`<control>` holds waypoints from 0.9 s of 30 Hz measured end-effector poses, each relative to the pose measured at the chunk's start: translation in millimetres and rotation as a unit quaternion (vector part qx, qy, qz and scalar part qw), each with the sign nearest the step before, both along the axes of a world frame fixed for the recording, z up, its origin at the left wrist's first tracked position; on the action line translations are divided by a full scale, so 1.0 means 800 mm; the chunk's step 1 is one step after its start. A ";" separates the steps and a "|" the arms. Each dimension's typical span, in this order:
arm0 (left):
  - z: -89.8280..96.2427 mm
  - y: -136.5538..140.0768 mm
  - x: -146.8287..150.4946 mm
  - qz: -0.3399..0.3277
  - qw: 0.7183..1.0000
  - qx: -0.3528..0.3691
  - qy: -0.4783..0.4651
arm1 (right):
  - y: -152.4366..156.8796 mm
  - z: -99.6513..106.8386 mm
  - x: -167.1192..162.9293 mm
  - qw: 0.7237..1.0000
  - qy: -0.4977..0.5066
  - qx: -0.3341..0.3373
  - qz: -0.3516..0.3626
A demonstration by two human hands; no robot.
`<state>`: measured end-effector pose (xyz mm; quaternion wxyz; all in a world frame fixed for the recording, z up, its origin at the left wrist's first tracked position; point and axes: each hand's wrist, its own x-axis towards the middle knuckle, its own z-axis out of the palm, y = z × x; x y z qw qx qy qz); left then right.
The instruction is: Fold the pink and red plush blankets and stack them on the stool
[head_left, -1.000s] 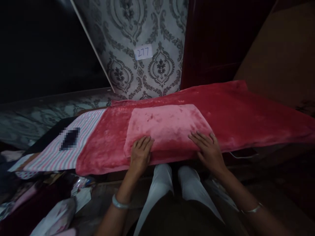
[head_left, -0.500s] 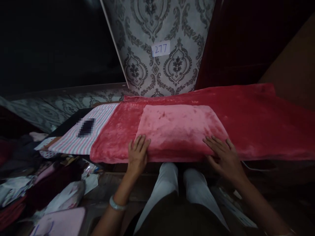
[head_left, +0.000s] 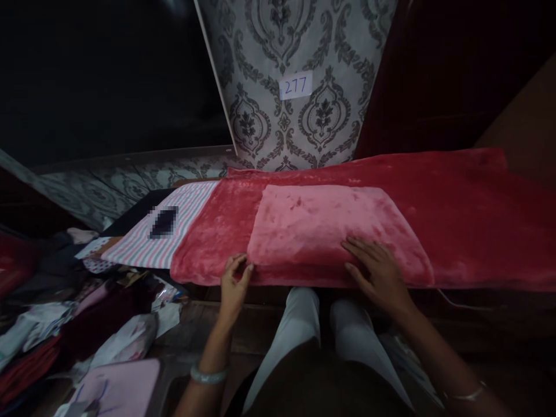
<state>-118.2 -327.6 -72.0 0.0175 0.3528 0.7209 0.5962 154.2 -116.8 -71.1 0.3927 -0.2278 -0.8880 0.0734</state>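
Observation:
A pink plush cloth (head_left: 321, 217), folded into a rough rectangle, lies on a red plush blanket (head_left: 204, 231) spread over a long surface. My left hand (head_left: 234, 282) is at the near left corner of the pink cloth. Its fingers are curled, with thumb and forefinger closed at that corner. My right hand (head_left: 377, 272) rests flat on the near part of the pink cloth, right of its middle, fingers stretched out and thumb apart.
Left of the blanket lies a striped cloth (head_left: 195, 202) with a blurred dark object (head_left: 164, 222) on it. A large dark screen (head_left: 108, 75) stands behind. Clothes and bags (head_left: 125, 341) are heaped at lower left, near a pink flat item (head_left: 125, 385). A paper reading 277 (head_left: 296, 85) marks the wall.
My left hand has gone from lying flat to fingers curled at the cloth's corner. My right hand has slid left along the pink cloth, off its right edge. The view has shifted slightly.

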 end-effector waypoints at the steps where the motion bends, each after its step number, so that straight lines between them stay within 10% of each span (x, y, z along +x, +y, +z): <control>1: 0.000 0.001 -0.002 -0.007 1.000 0.003 -0.015 | 0.000 0.000 0.001 1.000 0.000 0.001 0.003; 27: 0.041 0.011 -0.032 -0.131 0.988 0.012 -0.081 | -0.003 -0.006 -0.001 1.000 -0.001 0.024 -0.002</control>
